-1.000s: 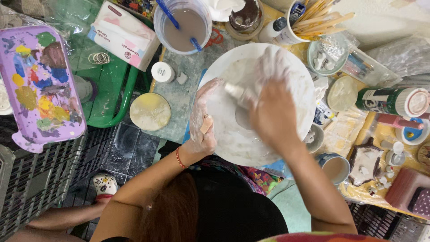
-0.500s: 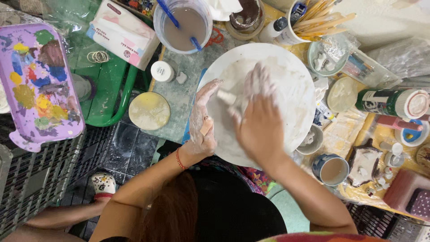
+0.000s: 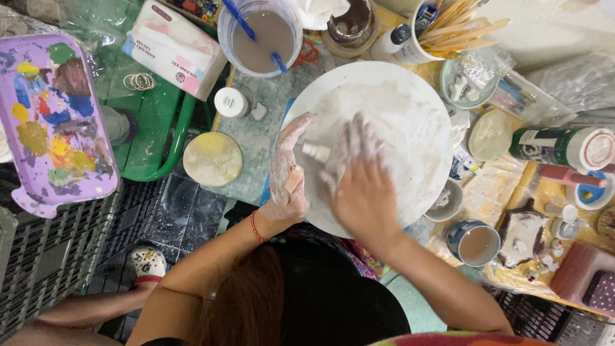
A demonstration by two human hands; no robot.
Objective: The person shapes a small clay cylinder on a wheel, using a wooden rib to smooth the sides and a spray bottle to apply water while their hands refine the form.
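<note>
in the head view, the right hand (image 3: 359, 176) has been slid left and nearer across the white round board (image 3: 410, 115), fingers spread flat. the left hand (image 3: 288, 170) is cupped, seemingly pinching a small stick (image 3: 293, 179). smoothing work appears ongoing.

A paint-smeared purple palette (image 3: 54, 122) lies beside a tissue box (image 3: 173, 48).

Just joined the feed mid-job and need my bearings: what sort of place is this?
Most likely a pottery or craft workspace. Both clay-coated hands, left hand and right hand, work on a round white board, with a paint-smeared purple palette and a cup of wooden sticks nearby.
</note>
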